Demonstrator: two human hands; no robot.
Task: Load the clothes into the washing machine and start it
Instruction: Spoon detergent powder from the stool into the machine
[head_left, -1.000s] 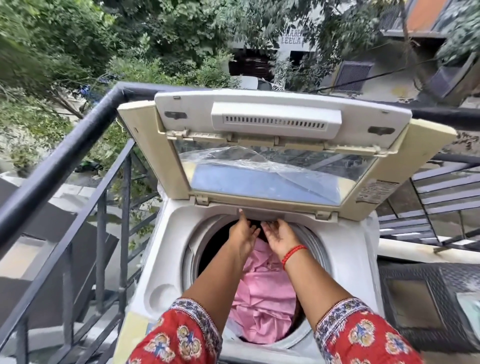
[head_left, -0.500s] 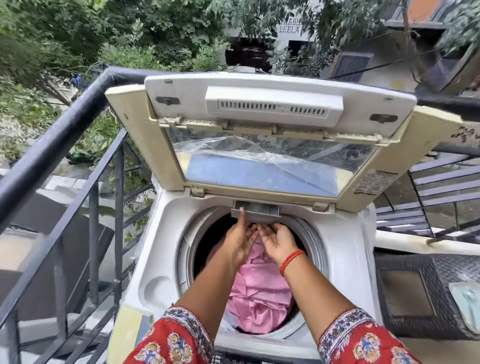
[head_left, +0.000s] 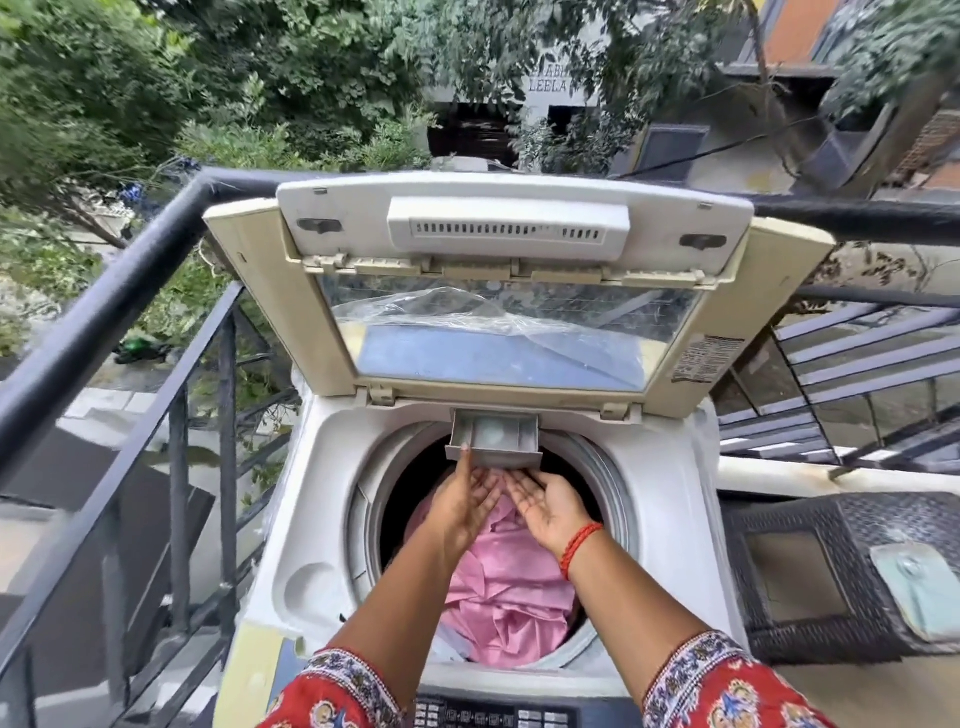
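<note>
Here the washer (head_left: 322, 467) stands on a balcony with its lid (head_left: 291, 291) raised upright against the black railing (head_left: 104, 306) behind it. A sheet of clear plastic (head_left: 467, 317) shows through the lid's window. At the far edge of the washer's top, just under the lid hinge, a small grey drawer (head_left: 493, 436) juts out over the drum opening; its tray looks pale inside, and what it holds cannot be told.

Both hands reach over the drum to the drawer. The left hand (head_left: 465, 501) is open with fingers together, its fingertips touching the drawer's front left corner. The right hand (head_left: 550, 506) lies palm up just beside it, fingers spread loosely under the drawer's front lip; a red thread band (head_left: 579, 545) circles that wrist. Neither hand is closed on anything. Red patterned sleeves (head_left: 722, 686) cover the upper arms.

The clothes (head_left: 504, 587), a crumpled pink heap, sit inside the drum (head_left: 608, 499) below the forearms, filling most of the opening. The control panel (head_left: 493, 714) runs along the washer's near edge, partly cut off by the frame.

To the right of the washer is a dark woven stand (head_left: 831, 561) with a pale packet (head_left: 917, 592) on its right edge.
</note>
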